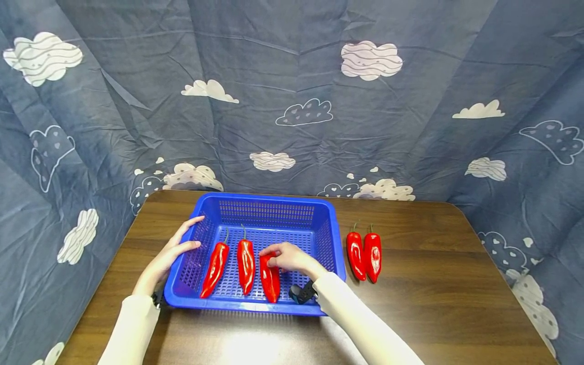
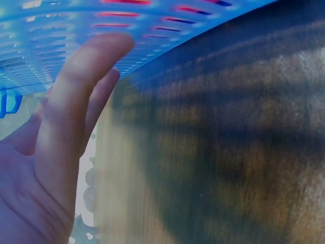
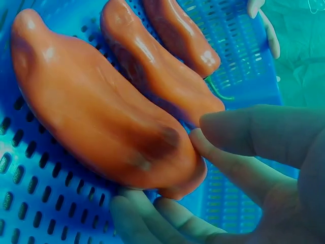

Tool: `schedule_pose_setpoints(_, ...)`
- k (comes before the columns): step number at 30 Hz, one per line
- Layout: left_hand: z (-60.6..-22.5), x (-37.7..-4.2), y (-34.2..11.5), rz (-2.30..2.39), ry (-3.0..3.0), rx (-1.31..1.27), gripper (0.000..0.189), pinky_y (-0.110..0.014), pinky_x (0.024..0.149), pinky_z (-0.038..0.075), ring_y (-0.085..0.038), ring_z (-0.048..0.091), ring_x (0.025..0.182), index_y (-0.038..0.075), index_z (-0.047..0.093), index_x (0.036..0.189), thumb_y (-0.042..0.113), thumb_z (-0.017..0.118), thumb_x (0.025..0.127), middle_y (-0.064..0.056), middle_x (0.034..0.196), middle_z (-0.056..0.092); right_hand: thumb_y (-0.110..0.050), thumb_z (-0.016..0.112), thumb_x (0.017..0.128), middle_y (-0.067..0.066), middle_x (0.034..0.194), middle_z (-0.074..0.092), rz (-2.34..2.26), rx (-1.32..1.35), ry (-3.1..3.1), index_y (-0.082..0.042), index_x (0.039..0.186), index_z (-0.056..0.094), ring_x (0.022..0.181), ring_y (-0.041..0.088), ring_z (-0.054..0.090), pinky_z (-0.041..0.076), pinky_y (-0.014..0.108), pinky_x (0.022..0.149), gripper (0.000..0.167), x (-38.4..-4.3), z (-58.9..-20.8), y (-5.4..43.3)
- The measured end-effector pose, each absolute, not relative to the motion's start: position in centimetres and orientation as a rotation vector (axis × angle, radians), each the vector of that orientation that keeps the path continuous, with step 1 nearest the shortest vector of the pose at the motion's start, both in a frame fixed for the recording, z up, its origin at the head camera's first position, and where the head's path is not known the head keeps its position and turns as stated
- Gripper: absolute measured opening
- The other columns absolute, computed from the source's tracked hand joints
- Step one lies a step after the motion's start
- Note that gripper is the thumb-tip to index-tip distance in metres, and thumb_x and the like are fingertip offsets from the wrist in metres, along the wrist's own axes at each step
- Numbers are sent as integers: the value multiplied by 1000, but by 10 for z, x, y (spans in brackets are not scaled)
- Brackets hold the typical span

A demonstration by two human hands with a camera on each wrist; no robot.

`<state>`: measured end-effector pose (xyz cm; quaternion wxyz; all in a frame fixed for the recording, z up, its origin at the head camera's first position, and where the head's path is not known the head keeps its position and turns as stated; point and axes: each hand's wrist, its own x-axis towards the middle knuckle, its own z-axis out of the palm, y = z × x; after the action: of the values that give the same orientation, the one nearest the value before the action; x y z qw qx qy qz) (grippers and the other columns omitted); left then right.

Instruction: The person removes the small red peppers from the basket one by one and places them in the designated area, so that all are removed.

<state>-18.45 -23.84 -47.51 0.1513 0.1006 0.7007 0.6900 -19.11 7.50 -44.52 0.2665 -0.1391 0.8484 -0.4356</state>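
A blue plastic basket (image 1: 269,198) with slotted walls holds three long red peppers. My right hand (image 1: 287,257) reaches inside and grips the stem end of the rightmost pepper (image 1: 271,284); in the right wrist view its fingers curl about that end of the pepper (image 3: 96,112). The middle pepper (image 1: 246,268) and the left pepper (image 1: 215,268) lie beside it, green stems pointing away from me. At the basket's left side, my left hand (image 1: 171,251) rests against the wall with its fingers fairly straight. The left wrist view shows the thumb (image 2: 71,101) near the slotted side.
Two more red peppers, one (image 1: 356,256) beside the other (image 1: 373,257), lie on the wooden table (image 1: 424,284) to the right of the basket. A dark curtain (image 1: 255,121) with cloud prints hangs behind and at both sides.
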Motion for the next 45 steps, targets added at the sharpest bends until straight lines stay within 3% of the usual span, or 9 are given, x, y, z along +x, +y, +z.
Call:
schedule_pose_setpoints(4, -476, -183, -239, 1993, 1995, 286, 61, -45, 84, 47, -41, 39, 119, 22, 21, 151, 11, 47, 97, -23, 149, 17, 4, 59, 78, 4, 83, 62, -1251, -309, 2291, -3, 116, 68, 62, 11, 51, 48, 27, 54, 39, -190, -444, 74)
schedule_pose_setpoints(11, -478, -182, -239, 1998, 1989, 299, 61, -46, 84, 47, -40, 42, 117, 21, 21, 151, 10, 46, 97, -24, 148, 18, 4, 61, 81, 7, 87, 55, -1447, -286, 2244, -1, 116, 66, 71, 14, 55, 55, 42, 64, 36, -191, -445, 75)
schedule_pose_setpoints(27, -477, -183, -237, 2002, 1992, 307, 61, -46, 85, 47, -41, 40, 117, 22, 22, 151, 10, 48, 97, -22, 149, 18, 9, 58, 81, 17, 102, 53, -1815, -349, 2010, 7, 123, 57, 79, 18, 59, 54, 45, 75, 42, -193, -437, 78)
schedule_pose_setpoints(45, -475, -184, -239, 1989, 1992, 292, 61, -45, 84, 47, -38, 44, 116, 22, 22, 150, 10, 48, 97, -24, 147, 19, 8, 55, 80, 19, 107, 50, -1903, -378, 2012, 4, 126, 56, 85, 20, 60, 53, 46, 78, 46, -192, -419, 86)
